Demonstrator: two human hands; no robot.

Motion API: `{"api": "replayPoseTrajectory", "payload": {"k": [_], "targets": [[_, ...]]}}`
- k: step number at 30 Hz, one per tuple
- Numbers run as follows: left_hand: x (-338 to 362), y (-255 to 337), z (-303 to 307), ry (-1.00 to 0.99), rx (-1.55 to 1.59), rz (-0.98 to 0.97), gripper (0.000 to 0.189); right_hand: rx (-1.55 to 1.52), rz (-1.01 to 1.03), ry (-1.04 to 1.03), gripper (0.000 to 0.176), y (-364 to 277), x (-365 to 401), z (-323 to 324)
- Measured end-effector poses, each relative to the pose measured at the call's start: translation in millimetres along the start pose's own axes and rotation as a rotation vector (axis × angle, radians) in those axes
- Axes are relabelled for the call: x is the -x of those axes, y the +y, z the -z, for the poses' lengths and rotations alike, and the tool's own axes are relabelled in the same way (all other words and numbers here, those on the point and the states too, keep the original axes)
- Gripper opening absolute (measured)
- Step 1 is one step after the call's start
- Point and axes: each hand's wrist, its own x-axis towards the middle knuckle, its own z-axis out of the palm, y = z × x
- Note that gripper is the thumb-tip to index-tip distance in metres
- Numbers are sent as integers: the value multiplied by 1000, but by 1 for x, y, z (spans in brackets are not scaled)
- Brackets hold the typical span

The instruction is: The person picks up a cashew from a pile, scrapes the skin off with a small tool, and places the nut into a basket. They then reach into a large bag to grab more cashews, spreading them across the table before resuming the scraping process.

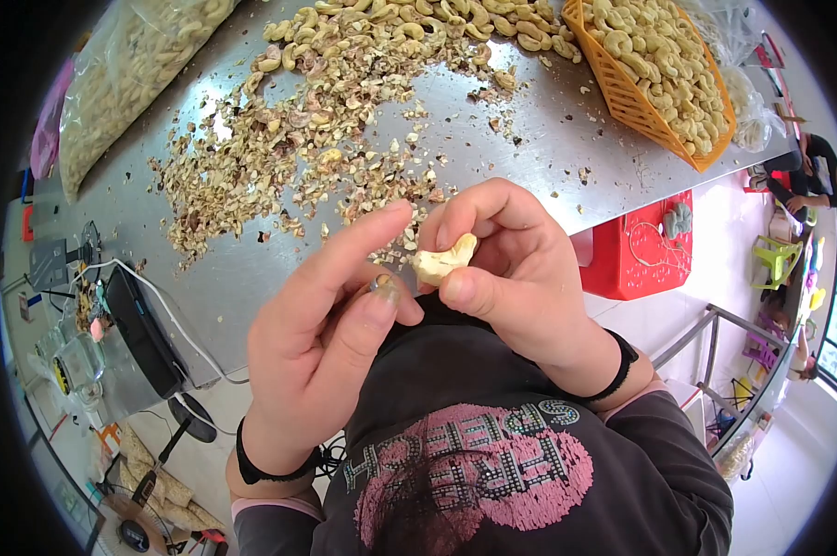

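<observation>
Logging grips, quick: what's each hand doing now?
Left hand: open, holding nothing, thumb by the cashew.
Right hand: closed on the cashew.

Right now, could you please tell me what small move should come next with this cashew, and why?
Probably bring the thumb of the left hand onto the cashew and scrape it: the right hand pinches it, the thumb sits just beside it, and peel scraps cover the table.
</observation>
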Motion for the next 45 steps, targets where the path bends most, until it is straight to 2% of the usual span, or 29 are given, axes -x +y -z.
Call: {"api": "replayPoseTrajectory", "payload": {"k": [3, 6, 8, 18, 27, 33, 35, 39, 41, 45], "targets": [[-1, -1, -5, 86, -57, -16, 38, -30, -57, 40, 20, 4, 0, 5], [0, -1, -3, 67, -62, 0, 38, -186, -121, 24, 16, 6, 0, 8], [0, -1, 1, -19, 12, 1, 36, -376, -174, -54, 17, 8, -1, 11], [0, 0, 1, -37, -45, -18, 37, -476, -215, -100, 18, 7, -3, 10], [-2, -5, -3, 24, -135, -137, 36, -298, -236, 27, 16, 1, -2, 7], [-2, -1, 0, 29, -186, -84, 33, -95, -163, 56, 14, 1, -1, 5], [-2, 4, 1, 4, -39, 94, 33, -75, -116, 72, 13, 0, 0, 3], [-1, 1, 4, -1, -7, 120, 32, -4, -114, 96, 13, -2, 1, 1], [-1, -2, 0, 37, -65, -5, 33, 14, -56, 122, 13, -1, 1, 0], [-1, -4, -3, 63, -159, -68, 35, 84, 42, 102, 13, 1, 2, 1]]}}
